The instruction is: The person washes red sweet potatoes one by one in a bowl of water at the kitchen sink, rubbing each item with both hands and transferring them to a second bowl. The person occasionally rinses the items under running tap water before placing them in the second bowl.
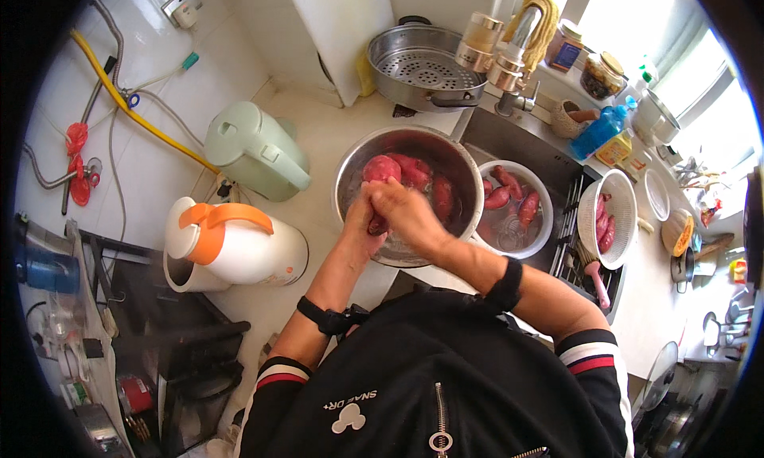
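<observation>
Both hands meet over a stainless steel pot (465, 171) that holds several red-skinned sweet potatoes and some water. Between my left hand (360, 218) and my right hand (403, 206) is a sweet potato (378, 224), its lower end showing below the fingers. My right hand is slightly blurred and covers much of it. A rounded sweet potato end (382, 168) shows just beyond the fingertips; whether it belongs to the held one I cannot tell. More sweet potatoes, including one at the pot's right side (443, 198), lie inside.
Right of the pot, a white basin (545, 231) with sweet potatoes and water stands in the steel sink (555, 159). Beyond are a white colander (624, 219) and a pink-handled brush (597, 285). A steamer (427, 67), green kettle (253, 147) and white-orange thermos jug (256, 249) stand around.
</observation>
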`<state>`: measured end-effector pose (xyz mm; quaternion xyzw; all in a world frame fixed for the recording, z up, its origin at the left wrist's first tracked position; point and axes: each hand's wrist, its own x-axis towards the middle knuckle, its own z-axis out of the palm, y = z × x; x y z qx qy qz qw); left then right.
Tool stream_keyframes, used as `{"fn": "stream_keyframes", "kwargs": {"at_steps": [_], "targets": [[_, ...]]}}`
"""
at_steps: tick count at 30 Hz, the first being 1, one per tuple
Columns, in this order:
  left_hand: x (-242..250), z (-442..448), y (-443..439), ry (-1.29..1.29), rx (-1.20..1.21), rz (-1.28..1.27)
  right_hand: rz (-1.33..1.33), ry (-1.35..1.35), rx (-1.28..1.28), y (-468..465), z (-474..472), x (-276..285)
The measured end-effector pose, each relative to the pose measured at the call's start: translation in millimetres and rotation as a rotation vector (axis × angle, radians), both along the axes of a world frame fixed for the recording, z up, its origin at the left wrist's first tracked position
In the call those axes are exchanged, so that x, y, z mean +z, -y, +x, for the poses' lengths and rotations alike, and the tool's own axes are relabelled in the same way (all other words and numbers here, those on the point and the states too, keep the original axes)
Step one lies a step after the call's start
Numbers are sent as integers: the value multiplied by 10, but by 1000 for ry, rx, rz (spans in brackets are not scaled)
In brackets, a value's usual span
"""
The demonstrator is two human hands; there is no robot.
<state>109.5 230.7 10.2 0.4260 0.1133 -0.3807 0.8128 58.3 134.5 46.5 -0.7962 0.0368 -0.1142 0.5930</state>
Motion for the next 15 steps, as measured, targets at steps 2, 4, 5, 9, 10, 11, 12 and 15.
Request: {"fn": "stream_keyframes", "kwargs": {"at_steps": [2,4,5,9,10,11,12,15], "targets": [[70,-30,140,146,-101,-148,-386,275,-131,-69,10,22],[173,-128,241,182,-88,-40,-686,337,-268,35,145,-33],[232,-180,282,162,-100,38,-785,203,-314,177,251,-72],[402,-335,252,533,-264,299,156,-134,-367,752,478,-201],[414,-342,230,584,-309,245,444,-241,-365,813,484,-207],[406,-344,237,563,-310,277,426,-173,-417,815,453,-203],[390,-336,249,576,-317,263,405,-139,-485,764,400,-190],[314,-258,352,743,-151,279,403,-139,-524,483,195,-102]]}}
